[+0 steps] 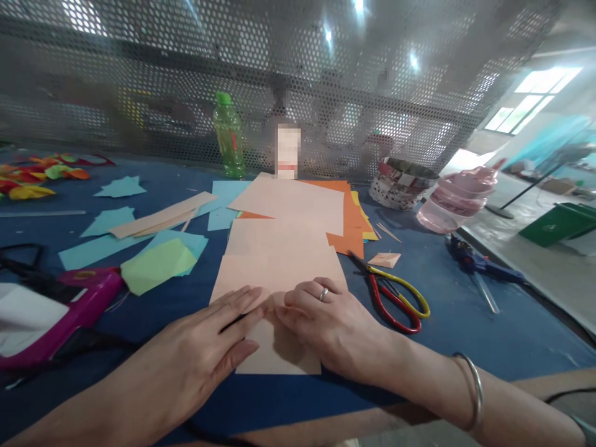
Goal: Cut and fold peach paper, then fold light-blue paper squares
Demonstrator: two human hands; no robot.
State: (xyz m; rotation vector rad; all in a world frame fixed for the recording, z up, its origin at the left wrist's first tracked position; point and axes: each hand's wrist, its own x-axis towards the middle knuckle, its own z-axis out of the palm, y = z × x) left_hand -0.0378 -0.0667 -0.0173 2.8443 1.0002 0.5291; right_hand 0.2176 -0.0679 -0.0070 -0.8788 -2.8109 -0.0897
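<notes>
Peach paper [281,355] lies in front of me near the table edge, over a stack of further peach sheets [279,239]. My left hand [205,338] rests on the paper with its fingers stretched out. Beside it my right hand [328,320], wearing a ring, has its fingers curled and closed at a crease in the paper; the fingertips are partly hidden. Orange sheets [351,217] stick out from under the stack. To the right, scissors [395,298] with one red and one yellow handle lie with blades slightly apart.
On the left are blue paper pieces [90,251], a green sheet [158,267] and a magenta tool [95,298]. A green bottle [228,139] stands behind. At right are a woven basket [403,183], a pink bottle [459,198] and a blue glue gun [484,267]. Perforated metal [186,81] backs the table.
</notes>
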